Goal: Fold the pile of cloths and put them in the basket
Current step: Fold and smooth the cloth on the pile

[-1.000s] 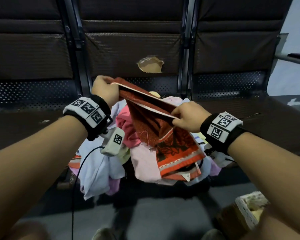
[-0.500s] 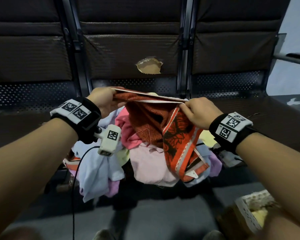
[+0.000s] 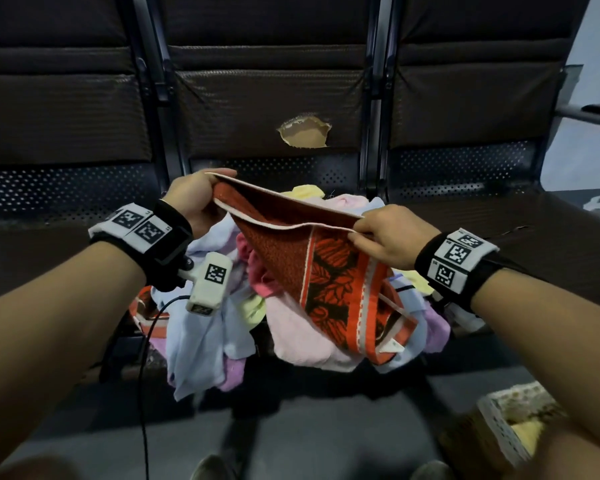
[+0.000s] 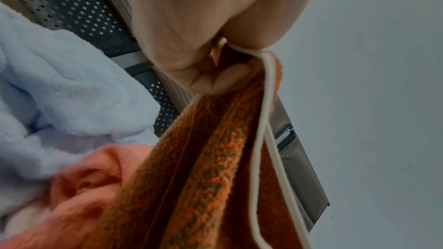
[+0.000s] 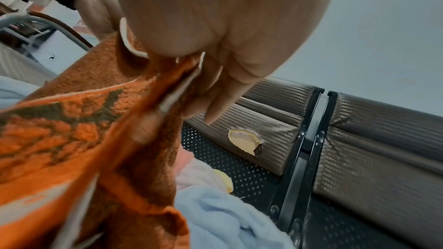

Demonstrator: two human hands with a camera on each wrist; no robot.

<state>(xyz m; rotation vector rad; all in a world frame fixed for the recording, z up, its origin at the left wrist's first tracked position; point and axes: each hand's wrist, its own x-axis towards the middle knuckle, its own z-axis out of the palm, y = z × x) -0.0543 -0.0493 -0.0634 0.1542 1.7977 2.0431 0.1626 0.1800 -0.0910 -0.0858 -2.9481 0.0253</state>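
An orange-red patterned cloth [image 3: 329, 278] with white edging hangs doubled between my two hands above the pile of cloths [image 3: 291, 323] on the middle seat. My left hand [image 3: 201, 199] pinches one end of its top edge, and the left wrist view shows the fingers [image 4: 210, 80] curled round the cloth [image 4: 203, 168]. My right hand [image 3: 381, 233] pinches the other end, with the cloth [image 5: 79, 132] held between thumb and fingers [image 5: 213, 90]. The pile holds light blue, pink, yellow and lilac cloths. A woven basket [image 3: 506, 427] stands on the floor at lower right.
A row of dark padded seats [image 3: 271, 98] with perforated metal backs faces me; the middle backrest has a torn hole [image 3: 303, 131]. A cable [image 3: 142, 375] hangs from my left wrist. Grey floor [image 3: 291, 438] lies below the seat edge.
The cloth's top edge went from slanted to stretched level, then my left hand rose a little. The hanging part swung and now drapes lower right over the pile.
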